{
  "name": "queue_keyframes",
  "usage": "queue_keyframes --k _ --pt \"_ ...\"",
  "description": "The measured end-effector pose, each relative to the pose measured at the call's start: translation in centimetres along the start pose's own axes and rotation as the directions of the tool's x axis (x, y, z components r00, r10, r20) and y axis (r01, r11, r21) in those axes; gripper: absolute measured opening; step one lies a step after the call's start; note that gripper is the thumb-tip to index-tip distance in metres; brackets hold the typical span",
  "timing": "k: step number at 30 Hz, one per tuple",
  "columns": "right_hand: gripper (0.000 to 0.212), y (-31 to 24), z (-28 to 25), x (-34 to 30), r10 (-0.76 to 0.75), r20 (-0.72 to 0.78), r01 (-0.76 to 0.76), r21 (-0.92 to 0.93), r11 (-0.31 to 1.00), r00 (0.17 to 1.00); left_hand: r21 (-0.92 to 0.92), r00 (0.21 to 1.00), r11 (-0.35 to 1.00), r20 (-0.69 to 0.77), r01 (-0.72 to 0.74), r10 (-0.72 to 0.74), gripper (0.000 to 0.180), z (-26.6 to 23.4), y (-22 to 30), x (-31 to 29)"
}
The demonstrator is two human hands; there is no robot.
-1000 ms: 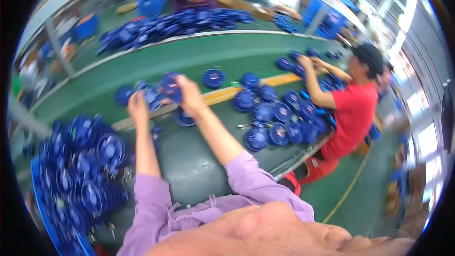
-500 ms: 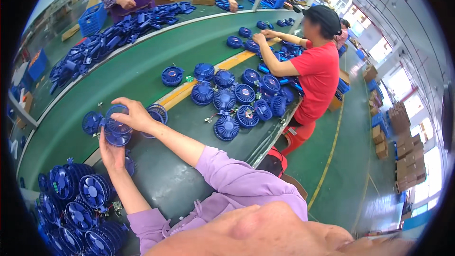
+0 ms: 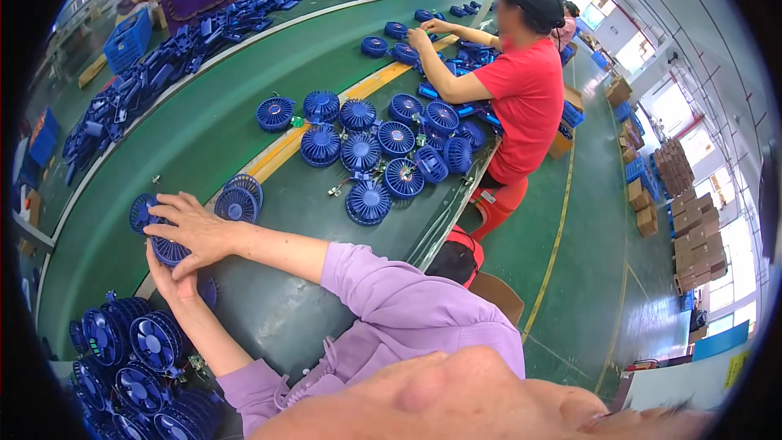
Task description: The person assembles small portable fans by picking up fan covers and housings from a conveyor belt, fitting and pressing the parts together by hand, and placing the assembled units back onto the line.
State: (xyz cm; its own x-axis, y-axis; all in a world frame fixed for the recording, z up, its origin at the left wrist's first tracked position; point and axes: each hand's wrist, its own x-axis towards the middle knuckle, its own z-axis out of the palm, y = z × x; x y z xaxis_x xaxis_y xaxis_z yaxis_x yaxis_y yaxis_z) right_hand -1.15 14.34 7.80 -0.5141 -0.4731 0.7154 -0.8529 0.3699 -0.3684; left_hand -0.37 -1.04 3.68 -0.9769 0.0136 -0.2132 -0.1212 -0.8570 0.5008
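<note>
A blue fan head (image 3: 169,252) is between my two hands at the left, over the edge of the bench. My left hand (image 3: 169,279) cups it from below with bent fingers. My right hand (image 3: 192,232) lies over its top, fingers curled around the rim, hiding much of it. Just beyond my fingers is another round blue fan part (image 3: 142,212). To the right of my right hand, a blue fan cage (image 3: 237,202) rests on the bench. One more blue fan part (image 3: 208,292) is half hidden behind my left wrist.
Stacked blue fan heads (image 3: 138,358) fill the near left. Several more fan heads (image 3: 360,151) sit on the dark bench (image 3: 285,310), some with small circuit boards. A green conveyor belt (image 3: 195,126) runs alongside. A co-worker in red (image 3: 521,90) works at the far right; others stand across the belt.
My right hand has come down from holding a blue grille above the fan head and now presses over it. The view has shifted, so the surroundings appear further left and mostly higher.
</note>
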Motion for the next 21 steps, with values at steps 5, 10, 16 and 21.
queue_keyframes --k 5,10,16,21 --pt "0.079 1.0 1.3 -0.6 0.155 0.121 -0.186 0.321 0.929 0.981 0.102 0.978 0.975 -0.051 -0.198 0.203 0.047 2.1 -1.9 -1.3" --pt "0.062 0.4 3.6 -0.3 0.376 0.21 -0.362 0.843 0.398 0.903 0.781 0.555 0.122 0.315 -0.613 0.77 0.047 5.2 -4.4 -3.0" --pt "0.039 1.3 6.1 -0.2 0.322 -0.086 -0.151 0.752 0.641 0.943 0.759 0.439 -0.011 0.387 -0.65 0.811 0.054 5.8 -4.7 -2.8" --pt "0.034 5.7 2.8 1.1 0.502 0.212 -0.522 0.577 0.628 0.839 0.791 0.587 -0.056 0.497 -0.609 0.639 0.058 4.1 -4.3 0.3"
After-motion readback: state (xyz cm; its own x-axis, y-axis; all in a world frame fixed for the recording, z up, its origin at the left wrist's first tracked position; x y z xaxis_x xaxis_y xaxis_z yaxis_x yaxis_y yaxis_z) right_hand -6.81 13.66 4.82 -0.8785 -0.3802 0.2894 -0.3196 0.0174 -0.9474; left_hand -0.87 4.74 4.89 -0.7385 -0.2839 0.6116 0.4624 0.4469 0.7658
